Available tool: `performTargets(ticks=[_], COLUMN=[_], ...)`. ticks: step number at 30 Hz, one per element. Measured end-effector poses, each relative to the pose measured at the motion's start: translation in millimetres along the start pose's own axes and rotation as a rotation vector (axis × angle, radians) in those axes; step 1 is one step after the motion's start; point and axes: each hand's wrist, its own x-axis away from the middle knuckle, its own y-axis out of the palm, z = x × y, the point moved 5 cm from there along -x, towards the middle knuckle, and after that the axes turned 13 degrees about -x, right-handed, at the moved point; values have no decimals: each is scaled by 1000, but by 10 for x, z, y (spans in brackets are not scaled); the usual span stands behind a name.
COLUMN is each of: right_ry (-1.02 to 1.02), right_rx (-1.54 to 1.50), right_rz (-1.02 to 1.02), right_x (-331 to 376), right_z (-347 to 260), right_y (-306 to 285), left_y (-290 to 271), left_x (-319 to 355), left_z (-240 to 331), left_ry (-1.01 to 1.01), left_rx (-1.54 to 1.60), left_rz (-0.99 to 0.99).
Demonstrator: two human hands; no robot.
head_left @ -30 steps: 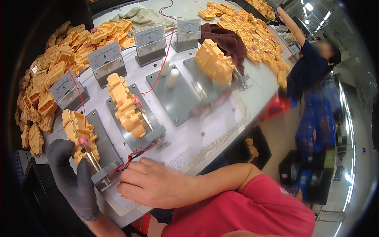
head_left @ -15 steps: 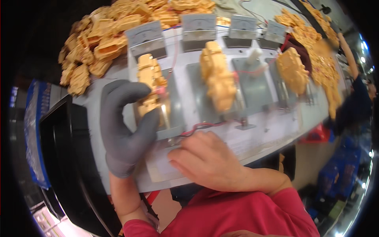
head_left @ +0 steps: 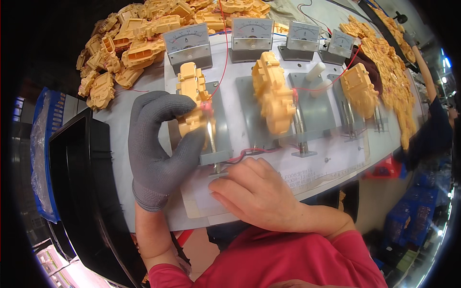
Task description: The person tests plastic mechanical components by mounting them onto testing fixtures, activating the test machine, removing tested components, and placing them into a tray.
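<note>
Here we're grasping the yellow housing (head_left: 192, 90), left of the frame's centre, with our gloved left hand (head_left: 151, 158); our right hand (head_left: 257, 192) is hiding its grip, lower centre—we can't tell.

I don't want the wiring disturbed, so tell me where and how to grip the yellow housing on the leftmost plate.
The yellow housing is probably best gripped across its lower body, coming from the left, where the gloved left hand sits. That edge looks free of fittings, whereas the pink connector, red wire and metal rod crowd the right side.
</note>
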Motion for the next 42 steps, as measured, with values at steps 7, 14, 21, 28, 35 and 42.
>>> performTargets(ticks=[7,14,21,28,35,42], right_ry=[-8,-10,-27,-47,-46,-46], right_rx=[-13,-9,-10,-18,2,-24], right_rz=[5,11,-20,-24,-26,-37], right_x=[0,0,7,19,18,24], right_z=[5,4,13,14,1,22], right_y=[1,-3,4,3,5,8], left_y=[1,2,11,15,4,13], left_x=[2,11,21,37,39,25], left_z=[1,-18,-33,-54,-61,-36], left_ry=[0,5,19,2,8,-2], left_rx=[-12,-15,-6,4,-13,43], left_rz=[6,1,-9,-2,-2,-25])
